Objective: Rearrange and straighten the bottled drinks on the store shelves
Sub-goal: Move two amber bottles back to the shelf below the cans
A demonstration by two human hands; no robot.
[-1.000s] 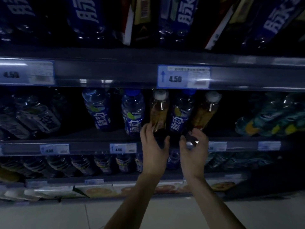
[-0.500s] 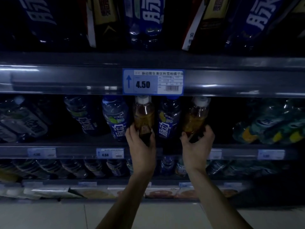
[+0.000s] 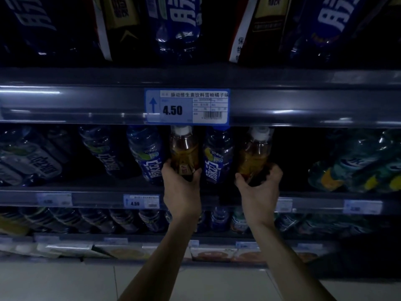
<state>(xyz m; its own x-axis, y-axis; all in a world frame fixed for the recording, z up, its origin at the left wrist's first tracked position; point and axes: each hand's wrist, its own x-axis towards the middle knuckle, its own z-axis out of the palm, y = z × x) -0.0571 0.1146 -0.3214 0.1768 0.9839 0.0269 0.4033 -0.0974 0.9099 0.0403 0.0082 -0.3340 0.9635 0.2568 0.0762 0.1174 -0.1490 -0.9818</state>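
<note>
You face a dim run of dark metal store shelves, three tiers in view, with a blue-bordered 4.50 price tag clipped to the rail above the middle tier. Large blue-labelled bottles fill the top tier; smaller blue-labelled clear plastic bottles line the middle one. Among them stand two amber, white-capped plastic bottles. Your left hand is wrapped around the base of the left amber bottle, which stands upright just beside a blue bottle. Your right hand cups the bottom of the right amber bottle, which tilts slightly left at the base.
</note>
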